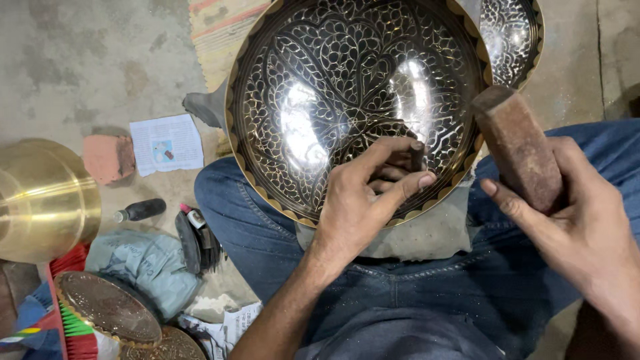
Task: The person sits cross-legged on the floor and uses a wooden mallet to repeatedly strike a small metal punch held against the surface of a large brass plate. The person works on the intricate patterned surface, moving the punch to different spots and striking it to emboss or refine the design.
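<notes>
A large round black plate (333, 87) with engraved silver leaf patterns and a gold rim leans on my lap. My left hand (363, 193) pinches a small dark chisel (417, 157) upright against the plate's lower right surface. My right hand (567, 220) grips a brown wooden block (517, 147) used as a mallet, held just right of the plate and apart from the chisel.
A second engraved plate (513, 33) sits behind at top right. On the concrete floor to the left lie a brass bowl (40, 200), a red brick piece (107, 158), a paper leaflet (167, 143), a black-handled tool (140, 210), a cloth (143, 263) and smaller round plates (110, 310).
</notes>
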The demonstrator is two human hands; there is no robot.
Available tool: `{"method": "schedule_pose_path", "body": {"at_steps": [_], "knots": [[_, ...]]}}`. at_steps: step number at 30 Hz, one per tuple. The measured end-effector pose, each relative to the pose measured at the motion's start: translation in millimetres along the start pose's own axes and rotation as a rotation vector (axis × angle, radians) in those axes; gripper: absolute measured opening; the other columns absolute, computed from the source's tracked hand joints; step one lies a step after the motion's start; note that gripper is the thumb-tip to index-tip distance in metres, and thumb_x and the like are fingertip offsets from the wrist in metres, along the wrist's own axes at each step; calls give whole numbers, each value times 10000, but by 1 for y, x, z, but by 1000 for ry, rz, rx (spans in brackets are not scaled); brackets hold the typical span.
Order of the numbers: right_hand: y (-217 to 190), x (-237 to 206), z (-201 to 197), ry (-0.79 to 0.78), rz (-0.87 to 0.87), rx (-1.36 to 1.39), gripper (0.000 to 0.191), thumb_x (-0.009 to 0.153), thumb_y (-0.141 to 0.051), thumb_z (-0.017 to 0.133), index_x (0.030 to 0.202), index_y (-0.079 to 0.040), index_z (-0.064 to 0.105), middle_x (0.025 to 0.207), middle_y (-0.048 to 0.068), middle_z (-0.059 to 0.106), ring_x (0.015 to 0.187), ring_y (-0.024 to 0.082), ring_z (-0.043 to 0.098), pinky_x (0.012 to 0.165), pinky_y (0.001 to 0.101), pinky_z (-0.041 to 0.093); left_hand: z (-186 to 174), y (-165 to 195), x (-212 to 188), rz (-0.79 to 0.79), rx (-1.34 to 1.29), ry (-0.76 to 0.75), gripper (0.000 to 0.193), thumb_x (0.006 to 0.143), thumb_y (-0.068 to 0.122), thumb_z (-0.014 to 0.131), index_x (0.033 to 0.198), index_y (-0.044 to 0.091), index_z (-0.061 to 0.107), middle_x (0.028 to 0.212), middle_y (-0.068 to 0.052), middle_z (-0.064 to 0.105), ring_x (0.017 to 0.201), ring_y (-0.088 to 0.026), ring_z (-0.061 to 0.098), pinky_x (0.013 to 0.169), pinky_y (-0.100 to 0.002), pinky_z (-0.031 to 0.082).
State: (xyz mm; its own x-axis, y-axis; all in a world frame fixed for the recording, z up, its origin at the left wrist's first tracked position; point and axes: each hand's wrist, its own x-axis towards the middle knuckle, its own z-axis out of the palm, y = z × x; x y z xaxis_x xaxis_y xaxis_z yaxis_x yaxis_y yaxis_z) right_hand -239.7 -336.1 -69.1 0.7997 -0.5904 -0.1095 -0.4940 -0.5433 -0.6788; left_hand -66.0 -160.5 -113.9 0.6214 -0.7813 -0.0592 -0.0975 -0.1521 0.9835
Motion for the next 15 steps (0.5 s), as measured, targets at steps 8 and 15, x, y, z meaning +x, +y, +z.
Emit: {"method": "schedule_pose_path", "body": {"at_steps": [8,15], "knots": [[-3,12,17,-99,142,-212,603,829,-92,814,1370,-4,562,1088,198,734,998,233,735,822,367,588,-10,-18,-2,-5,88,11,416,940,275,747,1308,102,663,971,-47,767,863,-113,767,719,-254,694],[-5,31,10,-222,2,-339,653,746,-43,792,1371,-46,601,1112,170,724,965,274,740,805,377,587,-5,-21,1,87,134,23,440,963,245,747,1349,65,635,1181,-97,736,959,-142,762,764,-270,686]]}}
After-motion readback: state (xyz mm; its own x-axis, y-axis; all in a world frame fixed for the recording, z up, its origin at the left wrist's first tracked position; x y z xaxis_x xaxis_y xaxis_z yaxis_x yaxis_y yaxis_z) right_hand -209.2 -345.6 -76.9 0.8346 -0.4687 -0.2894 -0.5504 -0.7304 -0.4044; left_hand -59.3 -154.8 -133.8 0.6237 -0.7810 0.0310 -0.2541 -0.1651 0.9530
